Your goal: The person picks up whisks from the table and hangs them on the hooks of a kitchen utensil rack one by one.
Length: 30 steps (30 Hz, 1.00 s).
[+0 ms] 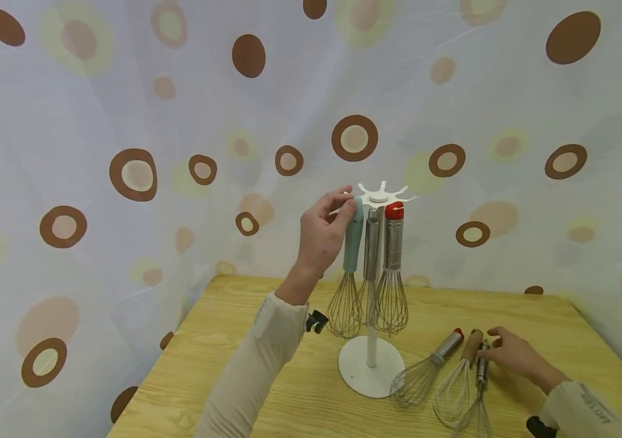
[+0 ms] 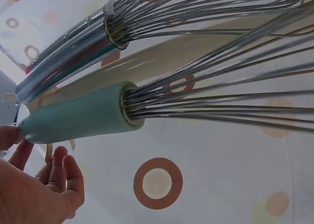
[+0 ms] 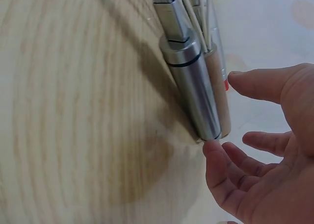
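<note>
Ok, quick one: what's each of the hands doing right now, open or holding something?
Left hand: holding, pinching the teal-handled whisk near its top.
Right hand: open, at the end of a steel-handled whisk.

The place looks like a screened-off booth of uncertain kind, with creased, brown-ringed sheeting hanging close behind and beside a wood-grain bench that carries kitchen whisks.
</note>
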{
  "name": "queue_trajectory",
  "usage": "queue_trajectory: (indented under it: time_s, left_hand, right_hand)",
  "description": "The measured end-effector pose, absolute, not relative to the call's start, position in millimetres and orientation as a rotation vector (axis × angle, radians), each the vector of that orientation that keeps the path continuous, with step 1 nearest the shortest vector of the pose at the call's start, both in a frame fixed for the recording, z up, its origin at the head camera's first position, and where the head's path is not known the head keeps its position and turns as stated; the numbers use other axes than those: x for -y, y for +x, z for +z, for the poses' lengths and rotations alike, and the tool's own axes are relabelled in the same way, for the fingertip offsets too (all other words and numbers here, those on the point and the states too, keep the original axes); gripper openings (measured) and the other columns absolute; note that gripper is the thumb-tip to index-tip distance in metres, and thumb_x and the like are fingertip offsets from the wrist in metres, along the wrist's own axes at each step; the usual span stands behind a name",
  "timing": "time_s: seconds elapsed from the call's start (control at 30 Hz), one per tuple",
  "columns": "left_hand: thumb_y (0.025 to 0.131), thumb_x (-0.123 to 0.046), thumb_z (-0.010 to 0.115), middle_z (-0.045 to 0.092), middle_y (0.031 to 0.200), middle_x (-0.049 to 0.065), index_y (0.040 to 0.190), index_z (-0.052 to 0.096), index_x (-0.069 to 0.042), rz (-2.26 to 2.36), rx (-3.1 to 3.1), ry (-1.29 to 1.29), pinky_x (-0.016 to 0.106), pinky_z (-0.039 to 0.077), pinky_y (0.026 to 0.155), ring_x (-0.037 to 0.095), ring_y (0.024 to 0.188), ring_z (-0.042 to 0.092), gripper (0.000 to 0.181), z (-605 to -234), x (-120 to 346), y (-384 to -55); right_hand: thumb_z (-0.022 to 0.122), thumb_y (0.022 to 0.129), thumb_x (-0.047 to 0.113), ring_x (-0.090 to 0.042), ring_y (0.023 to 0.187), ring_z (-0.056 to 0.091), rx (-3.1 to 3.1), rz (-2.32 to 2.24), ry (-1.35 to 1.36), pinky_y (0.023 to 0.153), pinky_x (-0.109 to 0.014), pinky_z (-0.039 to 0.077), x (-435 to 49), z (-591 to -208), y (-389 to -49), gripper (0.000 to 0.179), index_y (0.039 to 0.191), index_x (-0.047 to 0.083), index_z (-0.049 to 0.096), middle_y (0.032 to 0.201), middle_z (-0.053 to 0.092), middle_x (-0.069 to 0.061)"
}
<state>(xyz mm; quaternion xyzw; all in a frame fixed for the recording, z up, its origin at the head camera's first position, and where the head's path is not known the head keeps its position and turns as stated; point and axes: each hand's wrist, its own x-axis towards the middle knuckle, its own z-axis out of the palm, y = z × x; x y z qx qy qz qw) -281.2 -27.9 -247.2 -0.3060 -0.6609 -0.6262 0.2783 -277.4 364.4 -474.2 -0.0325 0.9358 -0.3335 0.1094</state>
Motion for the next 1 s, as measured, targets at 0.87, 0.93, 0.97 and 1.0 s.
queue_trajectory:
  time_s: [0.87, 0.93, 0.97, 1.0]
  left_hand:
    - [0.098, -0.006, 0.05, 0.055, 0.131, 0.016, 0.111, 0.061, 0.007, -1.683, 1.824, -0.855, 0.03, 0.049, 0.088, 0.027, 0.11, 0.058, 0.022, -244.6, 35.3, -287.9]
    - [0.098, -0.004, 0.049, 0.053, 0.132, 0.018, 0.112, 0.059, 0.009, -1.682, 1.838, -0.872, 0.031, 0.048, 0.09, 0.03, 0.113, 0.056, 0.022, -243.8, 37.1, -289.3]
    - [0.098, -0.003, 0.048, 0.053, 0.132, 0.02, 0.112, 0.058, 0.01, -1.684, 1.843, -0.884, 0.031, 0.047, 0.09, 0.031, 0.115, 0.055, 0.022, -243.1, 38.1, -289.9]
    - [0.098, -0.002, 0.048, 0.052, 0.132, 0.021, 0.112, 0.058, 0.011, -1.688, 1.845, -0.895, 0.032, 0.047, 0.092, 0.031, 0.117, 0.053, 0.022, -242.3, 39.1, -290.3]
  right_hand:
    - [0.065, 0.086, 0.042, -0.026, 0.081, 0.06, -2.792, -0.884, -0.057, 0.071, -0.047, 0.049, -360.0, -491.4, -277.9, 0.081, 0.125, -0.022, 0.036, 0.094, 0.062, -0.015]
    - [0.066, 0.085, 0.041, -0.025, 0.079, 0.062, -2.769, -0.924, -0.034, 0.071, -0.047, 0.049, -359.8, -491.6, -278.0, 0.082, 0.126, -0.022, 0.035, 0.094, 0.062, -0.016]
    - [0.067, 0.085, 0.04, -0.025, 0.078, 0.063, -2.754, -0.951, -0.02, 0.071, -0.046, 0.05, -359.6, -491.7, -278.0, 0.082, 0.127, -0.022, 0.033, 0.095, 0.063, -0.016]
    - [0.068, 0.084, 0.039, -0.024, 0.075, 0.063, -2.734, -0.984, -0.004, 0.071, -0.045, 0.05, -359.3, -491.8, -277.8, 0.083, 0.128, -0.022, 0.032, 0.094, 0.063, -0.015]
